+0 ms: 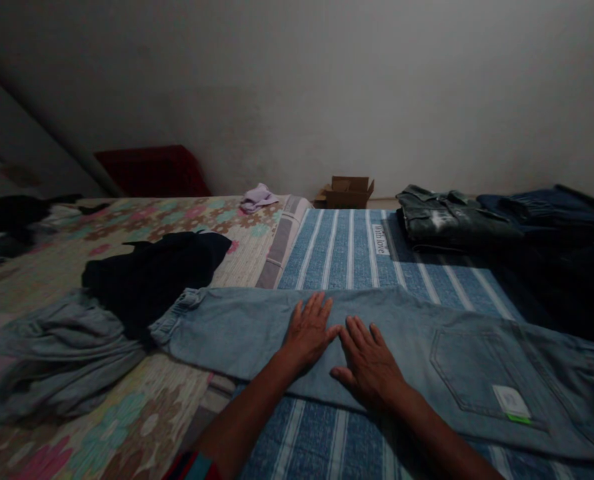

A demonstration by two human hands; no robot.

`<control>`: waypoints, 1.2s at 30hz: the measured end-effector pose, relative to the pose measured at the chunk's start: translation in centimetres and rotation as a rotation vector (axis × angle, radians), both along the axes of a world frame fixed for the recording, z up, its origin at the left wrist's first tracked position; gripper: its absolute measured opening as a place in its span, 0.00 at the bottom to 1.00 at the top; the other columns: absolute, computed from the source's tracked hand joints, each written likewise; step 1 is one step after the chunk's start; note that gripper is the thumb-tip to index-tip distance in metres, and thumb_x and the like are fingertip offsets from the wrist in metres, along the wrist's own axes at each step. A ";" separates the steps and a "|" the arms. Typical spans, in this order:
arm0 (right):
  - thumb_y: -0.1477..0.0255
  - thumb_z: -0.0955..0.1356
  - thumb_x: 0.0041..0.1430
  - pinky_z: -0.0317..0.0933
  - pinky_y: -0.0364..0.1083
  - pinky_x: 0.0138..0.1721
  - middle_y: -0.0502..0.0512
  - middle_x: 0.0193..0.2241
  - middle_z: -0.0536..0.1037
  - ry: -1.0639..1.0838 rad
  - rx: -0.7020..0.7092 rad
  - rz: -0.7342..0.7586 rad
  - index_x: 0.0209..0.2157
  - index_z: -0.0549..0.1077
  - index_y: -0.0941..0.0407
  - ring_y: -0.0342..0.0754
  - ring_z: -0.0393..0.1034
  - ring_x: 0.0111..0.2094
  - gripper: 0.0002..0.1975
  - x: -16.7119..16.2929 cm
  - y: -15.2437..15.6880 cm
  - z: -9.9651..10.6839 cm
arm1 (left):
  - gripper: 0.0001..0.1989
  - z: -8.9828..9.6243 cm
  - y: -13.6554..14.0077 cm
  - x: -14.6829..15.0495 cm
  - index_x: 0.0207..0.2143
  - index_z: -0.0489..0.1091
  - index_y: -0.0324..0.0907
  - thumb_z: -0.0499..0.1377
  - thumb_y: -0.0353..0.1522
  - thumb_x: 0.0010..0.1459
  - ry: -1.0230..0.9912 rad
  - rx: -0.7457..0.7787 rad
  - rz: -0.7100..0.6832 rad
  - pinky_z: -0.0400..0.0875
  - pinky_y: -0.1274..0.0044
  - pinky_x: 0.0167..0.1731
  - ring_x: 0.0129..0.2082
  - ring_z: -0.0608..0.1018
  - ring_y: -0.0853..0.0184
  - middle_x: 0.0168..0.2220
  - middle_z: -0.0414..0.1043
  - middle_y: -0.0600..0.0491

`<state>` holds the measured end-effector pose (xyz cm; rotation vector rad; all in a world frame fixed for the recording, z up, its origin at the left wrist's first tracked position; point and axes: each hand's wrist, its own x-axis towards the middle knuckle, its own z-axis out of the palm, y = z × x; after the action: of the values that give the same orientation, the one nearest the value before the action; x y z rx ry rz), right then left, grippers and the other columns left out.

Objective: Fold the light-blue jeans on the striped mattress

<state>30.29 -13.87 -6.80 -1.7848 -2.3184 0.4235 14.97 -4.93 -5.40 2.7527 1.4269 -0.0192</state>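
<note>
A pair of light blue jeans [407,333] lies stretched sideways across the bedding, one leg laid over the other. Its elastic cuff is at the left, and a back pocket with a white and green label shows at the right. My left hand [311,331] rests flat on the leg, fingers extended. Just to its right, my right hand [369,360] also presses flat on the denim, thumb spread. The two hands nearly meet at the left thumb. Neither hand grips anything.
Left of the cuff lie a crumpled grey-blue garment [71,353] and a dark garment [157,273]. Folded dark jeans [451,217] are stacked at the back right. By the wall stand a cardboard box [347,193] and a red object [154,170]; a lilac cloth [258,197] lies nearby.
</note>
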 end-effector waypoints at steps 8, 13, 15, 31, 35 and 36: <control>0.47 0.54 0.58 0.30 0.60 0.61 0.65 0.64 0.45 0.008 -0.003 -0.005 0.63 0.50 0.61 0.58 0.34 0.64 0.40 -0.1 0.1 0.1 | 0.33 -1.2 0.9 -0.7 0.63 0.46 0.42 0.37 0.50 0.62 -0.005 -0.038 0.003 0.39 0.58 0.60 0.65 0.42 0.60 0.66 0.38 0.48; 0.47 0.53 0.59 0.30 0.60 0.61 0.66 0.64 0.45 0.008 -0.007 -0.003 0.63 0.51 0.62 0.58 0.34 0.64 0.40 0.0 0.1 0.0 | 0.31 -1.0 1.1 -0.8 0.64 0.46 0.42 0.38 0.48 0.63 -0.021 -0.033 0.019 0.41 0.60 0.60 0.65 0.43 0.61 0.66 0.40 0.48; 0.47 0.53 0.59 0.30 0.60 0.61 0.65 0.64 0.45 0.008 -0.009 -0.003 0.63 0.51 0.62 0.58 0.34 0.64 0.40 0.0 0.0 0.1 | 0.33 -0.9 1.2 -1.0 0.64 0.45 0.41 0.39 0.49 0.62 -0.017 -0.005 0.062 0.40 0.61 0.61 0.65 0.43 0.61 0.66 0.40 0.47; 0.47 0.54 0.59 0.30 0.60 0.61 0.67 0.64 0.44 0.017 -0.013 0.001 0.63 0.51 0.62 0.59 0.34 0.64 0.40 -0.2 0.2 0.5 | 0.35 -1.1 1.7 -1.4 0.64 0.45 0.38 0.38 0.50 0.61 0.029 -0.002 0.149 0.40 0.59 0.60 0.65 0.42 0.59 0.66 0.38 0.46; 0.46 0.53 0.58 0.32 0.60 0.61 0.68 0.64 0.46 0.025 -0.004 -0.011 0.62 0.52 0.62 0.59 0.35 0.64 0.42 0.0 0.1 0.7 | 0.35 -1.3 1.7 -1.6 0.64 0.46 0.38 0.38 0.50 0.62 0.023 0.027 0.137 0.40 0.59 0.60 0.65 0.42 0.59 0.66 0.40 0.46; 0.45 0.52 0.58 0.33 0.60 0.60 0.68 0.63 0.47 0.023 0.001 -0.029 0.62 0.53 0.62 0.59 0.36 0.64 0.42 0.3 0.1 0.8 | 0.34 -1.3 1.7 -1.6 0.64 0.46 0.39 0.38 0.50 0.62 0.023 0.032 0.134 0.41 0.59 0.60 0.65 0.42 0.59 0.66 0.40 0.46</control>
<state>30.60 -13.79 -5.99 -1.8013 -2.2743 0.4364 13.34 -3.19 -6.66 2.6834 1.6280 -0.0241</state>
